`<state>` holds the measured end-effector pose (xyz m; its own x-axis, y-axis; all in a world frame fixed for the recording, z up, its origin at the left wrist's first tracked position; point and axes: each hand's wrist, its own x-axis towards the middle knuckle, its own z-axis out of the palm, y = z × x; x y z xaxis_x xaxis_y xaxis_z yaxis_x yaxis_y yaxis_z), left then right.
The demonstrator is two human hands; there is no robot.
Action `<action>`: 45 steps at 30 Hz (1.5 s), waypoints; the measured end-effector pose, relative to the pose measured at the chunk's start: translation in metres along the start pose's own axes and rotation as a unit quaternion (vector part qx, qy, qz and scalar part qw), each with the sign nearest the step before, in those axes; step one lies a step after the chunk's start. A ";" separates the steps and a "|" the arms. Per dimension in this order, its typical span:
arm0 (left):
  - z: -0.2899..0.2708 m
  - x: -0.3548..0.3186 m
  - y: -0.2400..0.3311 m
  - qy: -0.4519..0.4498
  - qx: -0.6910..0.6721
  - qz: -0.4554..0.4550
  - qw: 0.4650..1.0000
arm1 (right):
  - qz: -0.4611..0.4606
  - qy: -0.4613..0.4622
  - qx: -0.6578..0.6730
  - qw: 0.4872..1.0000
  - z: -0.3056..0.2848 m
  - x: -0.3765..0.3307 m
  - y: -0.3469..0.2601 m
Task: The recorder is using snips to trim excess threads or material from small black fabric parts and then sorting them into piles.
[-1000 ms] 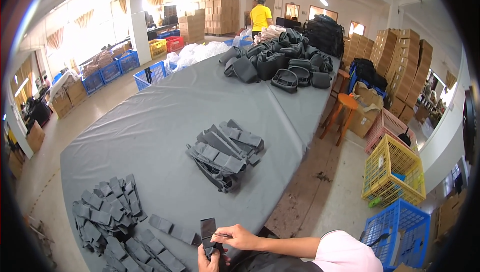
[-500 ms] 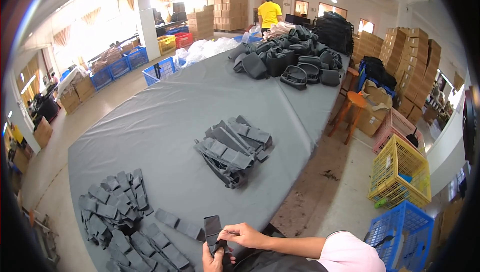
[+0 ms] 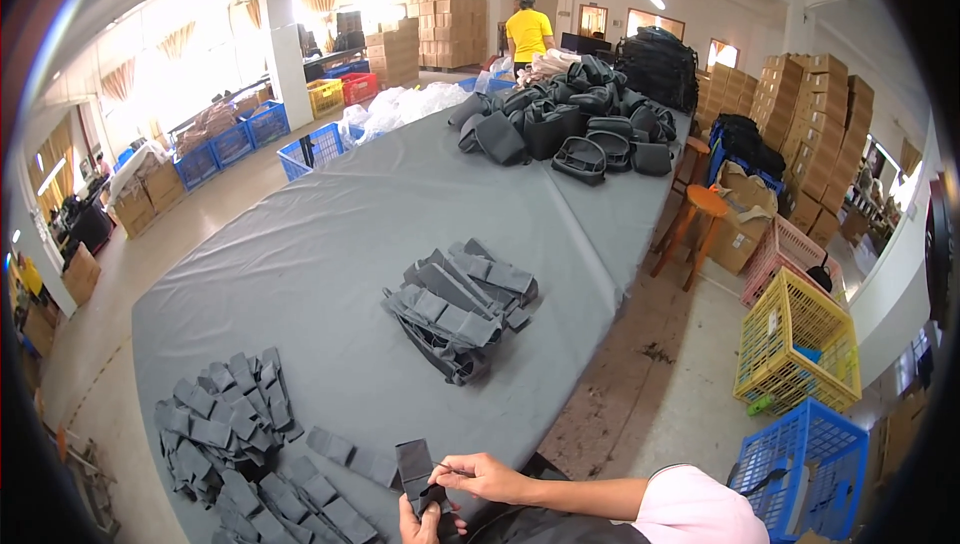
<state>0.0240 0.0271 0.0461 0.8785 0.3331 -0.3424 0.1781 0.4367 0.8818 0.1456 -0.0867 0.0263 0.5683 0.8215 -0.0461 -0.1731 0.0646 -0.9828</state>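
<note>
At the near table edge, my left hand (image 3: 424, 522) grips a dark grey folded fabric strip (image 3: 414, 461), which stands up above my thumb. My right hand (image 3: 482, 477) pinches something thin and dark against the strip's side; it is too small to make out. Another grey strip (image 3: 350, 456) lies flat just left of my hands. Beyond it, a heap of similar strips (image 3: 225, 414) spreads over the table's left corner, with more strips (image 3: 300, 504) nearer me. A second bundle of grey strips (image 3: 460, 309) rests mid-table.
The grey-covered table (image 3: 290, 254) stretches away to a pile of black pouches (image 3: 570, 114) at its far end. Right of it stand an orange stool (image 3: 707, 202), a yellow crate (image 3: 795, 344) and a blue crate (image 3: 805, 469). A person in yellow (image 3: 529, 32) stands far off.
The whole view has shifted slightly. My hands keep their hold on the strip, and my right fingers stay at its side. The far person has turned or moved a little.
</note>
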 end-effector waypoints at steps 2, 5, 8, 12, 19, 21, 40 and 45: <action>0.000 -0.001 0.001 -0.001 0.003 -0.001 1.000 | 0.026 -0.002 0.014 1.000 0.001 0.000 -0.006; 0.000 -0.002 0.001 -0.003 -0.001 -0.004 1.000 | 0.033 -0.002 0.016 0.999 0.002 0.000 -0.005; -0.001 -0.001 -0.001 -0.007 -0.008 0.003 1.000 | 0.040 -0.012 0.014 0.999 0.001 0.002 -0.001; -0.001 0.000 0.000 -0.011 -0.003 -0.002 1.000 | 0.037 -0.012 0.006 0.999 0.000 0.004 0.001; 0.002 0.000 0.004 -0.010 -0.005 -0.011 1.000 | 0.058 -0.022 0.035 0.997 -0.001 0.006 0.003; 0.001 0.000 0.002 -0.010 -0.011 -0.013 1.000 | 0.075 -0.014 0.035 0.996 -0.001 0.006 0.006; -0.019 0.032 0.006 0.012 -0.129 0.028 0.991 | -0.003 0.082 -0.029 0.996 0.004 -0.004 -0.011; -0.020 0.023 0.000 0.002 -0.151 -0.002 0.989 | -0.122 0.033 -0.140 0.982 0.016 0.003 -0.016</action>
<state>0.0351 0.0518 0.0318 0.8764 0.3343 -0.3466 0.0400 0.6668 0.7442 0.1377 -0.0761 0.0443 0.6183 0.7615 0.1944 0.1968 0.0895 -0.9763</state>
